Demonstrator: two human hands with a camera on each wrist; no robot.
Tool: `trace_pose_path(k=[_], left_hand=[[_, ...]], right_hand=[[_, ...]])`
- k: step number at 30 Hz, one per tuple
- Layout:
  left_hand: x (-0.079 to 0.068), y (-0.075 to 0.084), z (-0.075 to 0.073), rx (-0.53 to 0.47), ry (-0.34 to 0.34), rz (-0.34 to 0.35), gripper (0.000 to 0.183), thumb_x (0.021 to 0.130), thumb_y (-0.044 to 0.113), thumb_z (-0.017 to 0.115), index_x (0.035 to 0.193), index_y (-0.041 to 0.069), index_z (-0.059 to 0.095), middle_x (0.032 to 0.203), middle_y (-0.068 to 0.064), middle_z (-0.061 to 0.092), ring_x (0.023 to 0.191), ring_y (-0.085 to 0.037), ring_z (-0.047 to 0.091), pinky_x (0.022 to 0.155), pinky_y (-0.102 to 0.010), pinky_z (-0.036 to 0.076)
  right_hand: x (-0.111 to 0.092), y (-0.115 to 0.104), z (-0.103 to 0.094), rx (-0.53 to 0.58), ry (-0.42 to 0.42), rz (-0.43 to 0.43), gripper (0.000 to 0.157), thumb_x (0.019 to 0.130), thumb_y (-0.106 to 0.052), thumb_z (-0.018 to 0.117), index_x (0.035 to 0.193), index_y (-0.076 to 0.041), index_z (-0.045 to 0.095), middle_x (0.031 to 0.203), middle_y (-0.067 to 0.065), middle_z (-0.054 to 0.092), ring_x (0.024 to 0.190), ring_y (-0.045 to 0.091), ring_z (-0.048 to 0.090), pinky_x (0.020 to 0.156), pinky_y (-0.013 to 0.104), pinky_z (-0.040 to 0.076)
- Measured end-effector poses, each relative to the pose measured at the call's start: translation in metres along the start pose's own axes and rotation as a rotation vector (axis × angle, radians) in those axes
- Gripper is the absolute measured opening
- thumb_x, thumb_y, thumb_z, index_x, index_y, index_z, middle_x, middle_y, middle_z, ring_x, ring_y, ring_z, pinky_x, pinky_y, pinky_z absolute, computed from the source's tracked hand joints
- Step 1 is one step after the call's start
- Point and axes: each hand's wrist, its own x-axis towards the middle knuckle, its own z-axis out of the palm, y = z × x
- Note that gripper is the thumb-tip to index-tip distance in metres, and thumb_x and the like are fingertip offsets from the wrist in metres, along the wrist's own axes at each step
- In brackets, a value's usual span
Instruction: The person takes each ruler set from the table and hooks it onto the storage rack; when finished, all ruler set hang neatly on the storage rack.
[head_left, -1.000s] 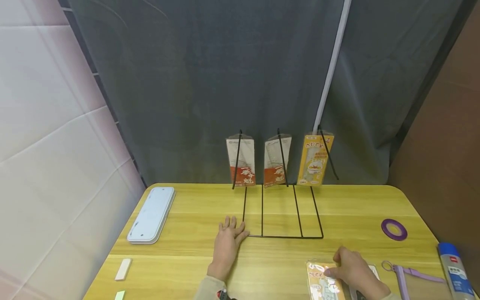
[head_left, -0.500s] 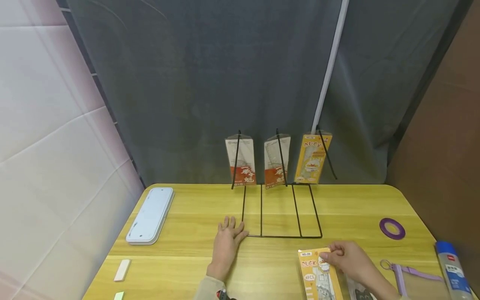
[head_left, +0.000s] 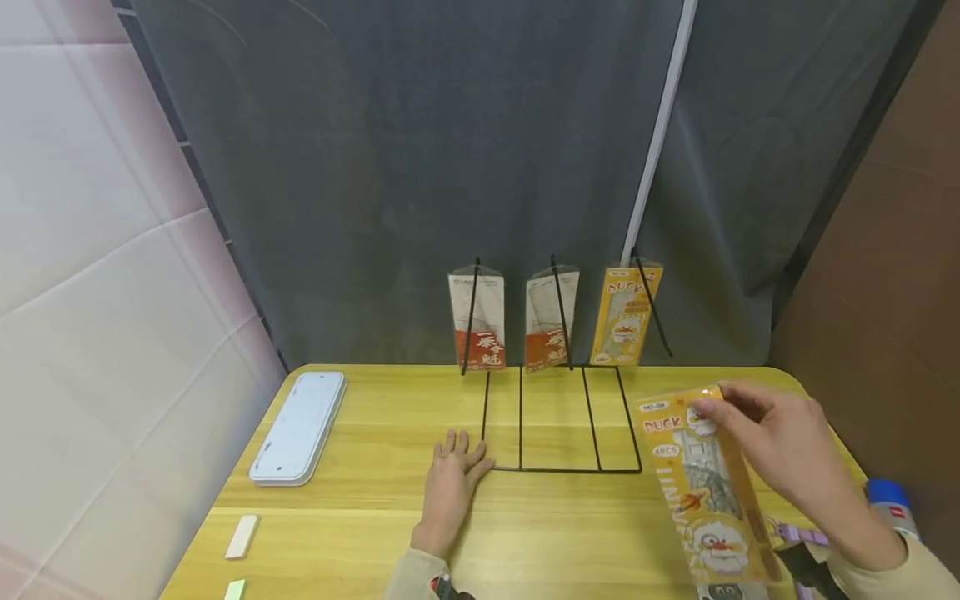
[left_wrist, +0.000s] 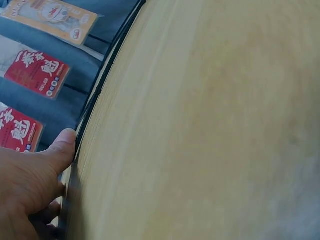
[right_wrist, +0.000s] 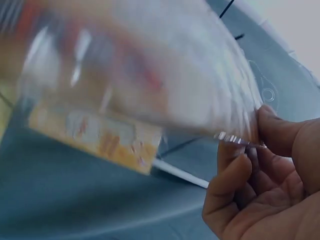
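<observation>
Curtain (head_left: 420,167): dark grey cloth fills the back, crossed by a pale slanting strip (head_left: 663,125), with a white panel (head_left: 112,250) to the left and a brown panel (head_left: 877,250) to the right.
Table (head_left: 360,517): yellow wood grain, running from the foot of the curtain right down to the near side.
Right hand (head_left: 787,450): up it comes into focus on the right, thumb and fingers pinching a packet at its top corner, and the wrist view has that grip on the clear edge.
Duck packet (head_left: 705,487): there it is, orange and yellow, raised above the table at the right front, tilted, its printed face towards the head camera; in the right wrist view it is a blur.
Left hand (head_left: 448,492): down flat on the wood, fingers spread and holding nothing, thumb touching the near left corner of the frame.
Wire rack (head_left: 566,472): black base on the table, prongs at the back, and look at the line-up: red-and-white packet (head_left: 486,318) on the left, another red-and-white packet (head_left: 547,321) in the middle, yellow packet (head_left: 624,321) on the right.
Left side: white case (head_left: 297,427), white block (head_left: 242,537), pale green piece (head_left: 235,590).
Right side: blue-capped can (head_left: 892,508), partly hidden behind the right arm.
</observation>
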Motion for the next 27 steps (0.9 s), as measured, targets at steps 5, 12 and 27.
trace_pose_path(k=[5,12,27], left_hand=[[-0.001,-0.001,0.000,0.000,-0.006,0.003,0.040,0.081,0.031,0.068,0.115,0.011,0.064,0.137,-0.021,0.040,0.134,-0.038,0.026,0.107,-0.054,0.018],[-0.001,-0.001,-0.001,-0.007,-0.003,-0.006,0.040,0.081,0.032,0.067,0.115,0.010,0.065,0.137,-0.022,0.040,0.134,-0.038,0.026,0.108,-0.053,0.017],[-0.001,0.000,-0.003,0.001,-0.004,-0.002,0.040,0.080,0.030,0.068,0.114,0.010,0.065,0.137,-0.022,0.041,0.133,-0.038,0.027,0.107,-0.054,0.019]], right_hand=[[0.013,0.001,-0.007,-0.066,0.039,-0.066,0.014,0.086,-0.033,0.066,0.087,-0.019,0.066,0.065,-0.004,0.056,0.052,0.006,0.042,0.045,0.022,0.030],[0.023,0.001,0.000,-0.060,0.024,-0.060,0.019,0.087,-0.038,0.065,0.083,-0.019,0.065,0.060,-0.004,0.053,0.051,0.008,0.043,0.045,0.023,0.031],[0.038,0.007,0.000,-0.065,0.038,-0.047,0.024,0.088,-0.038,0.063,0.089,-0.014,0.069,0.064,-0.001,0.057,0.054,0.009,0.045,0.045,0.024,0.034]])
